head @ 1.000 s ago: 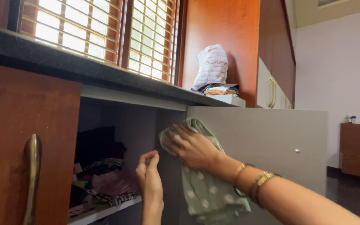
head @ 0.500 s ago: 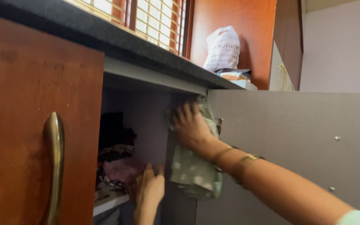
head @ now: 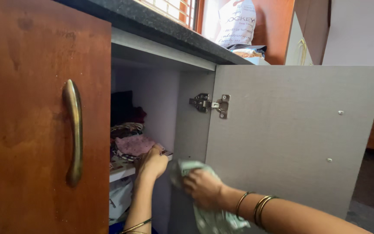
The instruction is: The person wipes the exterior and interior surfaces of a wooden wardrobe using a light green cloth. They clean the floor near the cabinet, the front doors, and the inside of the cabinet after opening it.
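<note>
My right hand point(head: 202, 187) grips a pale green patterned cloth point(head: 213, 219) and presses it low against the inner side panel of an open cupboard, just below the metal hinge point(head: 209, 104). Bangles ring that wrist. My left hand point(head: 152, 164) rests on the front edge of the white shelf point(head: 120, 172) inside the cupboard, fingers curled over it. Folded clothes point(head: 133, 145), pink and dark, lie piled on that shelf behind the hand. The grey inside of the open door point(head: 299, 134) stands to the right of my right hand.
A closed wooden door with a brass handle point(head: 73, 132) fills the left. A dark stone countertop point(head: 165, 30) runs overhead, with a white bag point(head: 235, 24) and stacked cloth on it. More bundled things sit under the shelf point(head: 120, 199).
My right hand has slid the cloth down from beside the hinge to the lower part of the panel. My left hand rose onto the shelf edge. The camera moved closer.
</note>
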